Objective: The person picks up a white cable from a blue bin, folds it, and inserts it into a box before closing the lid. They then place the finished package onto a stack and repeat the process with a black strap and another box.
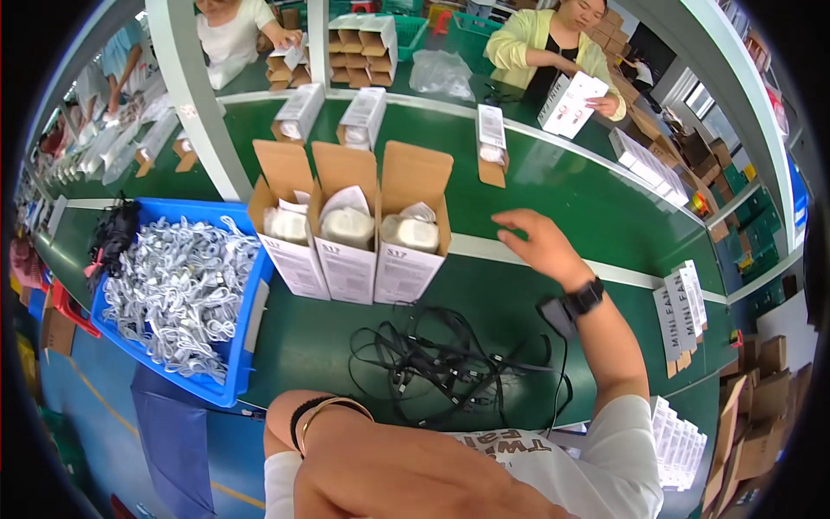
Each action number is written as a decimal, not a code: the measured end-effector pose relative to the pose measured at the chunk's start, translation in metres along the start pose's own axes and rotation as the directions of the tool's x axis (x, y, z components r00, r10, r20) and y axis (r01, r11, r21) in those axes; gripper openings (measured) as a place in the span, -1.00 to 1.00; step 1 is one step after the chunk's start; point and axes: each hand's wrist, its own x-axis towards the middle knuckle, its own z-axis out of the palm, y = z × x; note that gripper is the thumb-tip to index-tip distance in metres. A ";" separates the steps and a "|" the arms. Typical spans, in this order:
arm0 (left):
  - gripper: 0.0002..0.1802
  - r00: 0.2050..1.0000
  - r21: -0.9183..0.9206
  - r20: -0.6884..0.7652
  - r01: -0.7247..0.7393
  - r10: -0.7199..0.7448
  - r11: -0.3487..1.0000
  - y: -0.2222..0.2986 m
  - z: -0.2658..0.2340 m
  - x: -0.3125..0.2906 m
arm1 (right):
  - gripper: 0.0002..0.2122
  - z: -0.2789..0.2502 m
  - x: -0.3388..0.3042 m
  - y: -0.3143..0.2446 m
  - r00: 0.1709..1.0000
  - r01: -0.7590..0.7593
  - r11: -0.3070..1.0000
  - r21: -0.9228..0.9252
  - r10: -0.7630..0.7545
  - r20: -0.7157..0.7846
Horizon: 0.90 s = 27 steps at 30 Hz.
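Observation:
My right hand (540,240) hovers over the green table, thumb and fingers apart, holding nothing. A black watch-like band (582,299) circles that wrist, with a black corded device beside it. Left of the hand stand three open white cartons (347,269) in a row, brown flaps up. Each has a white wrapped item (347,227) and folded paper inside. My left hand (424,463) is raised close to the camera, a gold bangle and black band at its wrist; its fingers are hidden. Black straps with metal clips (441,359) lie tangled before me.
A blue bin (235,381) full of white cables stands left of the cartons, a black bundle (115,232) at its corner. Across a white rail, more cartons (490,138) lie on the far table, where two people handle boxes. White boxes (680,311) stand at right. A white post (194,95) rises at left.

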 end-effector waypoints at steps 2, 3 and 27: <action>0.00 0.998 0.062 -0.048 0.046 -0.043 0.997 0.004 -0.001 -0.003 | -0.75 0.009 0.031 0.022 0.983 -0.180 0.976 0.126 0.184 -0.023; -0.04 0.996 0.087 -0.066 0.063 -0.057 0.994 0.006 -0.001 -0.003 | -0.75 0.014 0.044 0.035 0.985 -0.162 0.978 0.132 0.169 -0.045; -0.38 0.764 0.628 -0.545 0.098 0.346 0.772 0.029 0.035 0.027 | -0.74 0.161 0.195 0.061 0.966 -0.020 0.950 -0.311 -0.062 -0.251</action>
